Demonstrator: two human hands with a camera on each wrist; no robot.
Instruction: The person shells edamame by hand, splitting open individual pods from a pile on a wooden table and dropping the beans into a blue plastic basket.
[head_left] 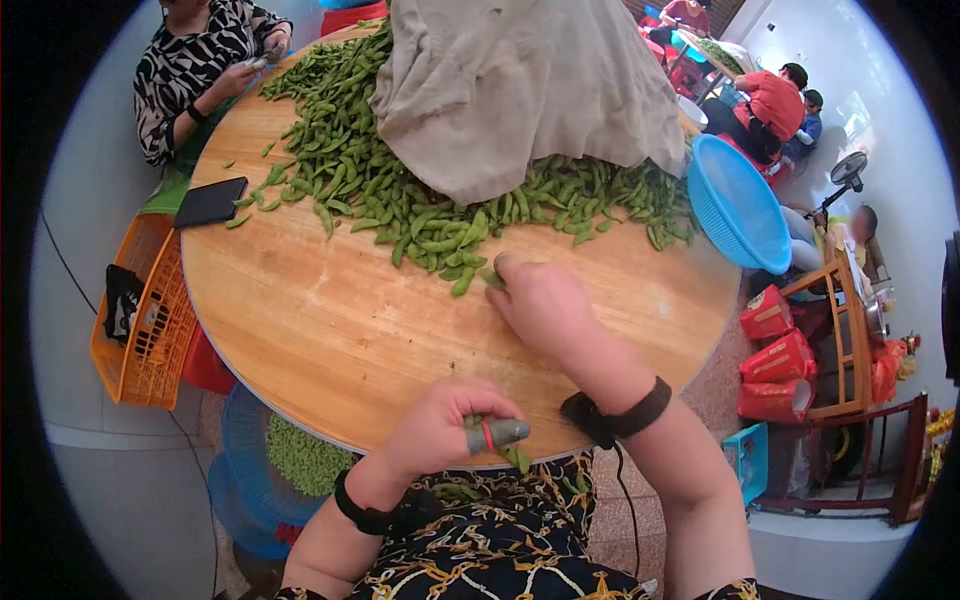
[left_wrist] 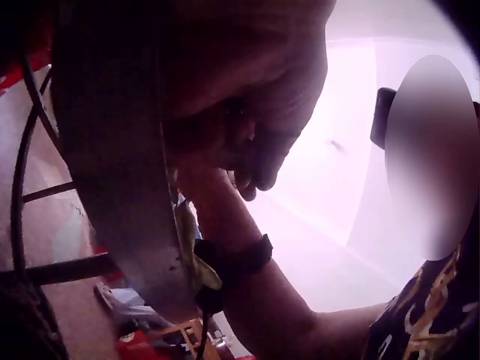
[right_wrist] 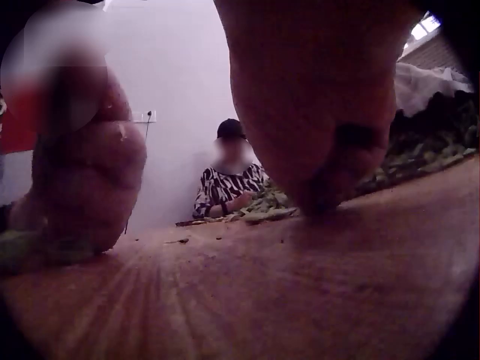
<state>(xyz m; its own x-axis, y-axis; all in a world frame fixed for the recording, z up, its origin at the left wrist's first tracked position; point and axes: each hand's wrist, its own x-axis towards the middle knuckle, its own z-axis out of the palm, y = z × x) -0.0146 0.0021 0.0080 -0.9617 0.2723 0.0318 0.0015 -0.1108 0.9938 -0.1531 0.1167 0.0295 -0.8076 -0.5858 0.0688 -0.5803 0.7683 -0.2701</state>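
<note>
Patterned clothing (head_left: pixel 500 545) lies below the left hand (head_left: pixel 445 425), which grips pods (head_left: pixel 517 458). The right hand (head_left: pixel 548 305) is at the pod pile (head_left: pixel 430 225); its grasp cannot be told.

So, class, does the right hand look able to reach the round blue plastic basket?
Probably yes: mostly bare wooden tabletop separates the right hand from the basket, and the green pods near its rim look passable.
</note>
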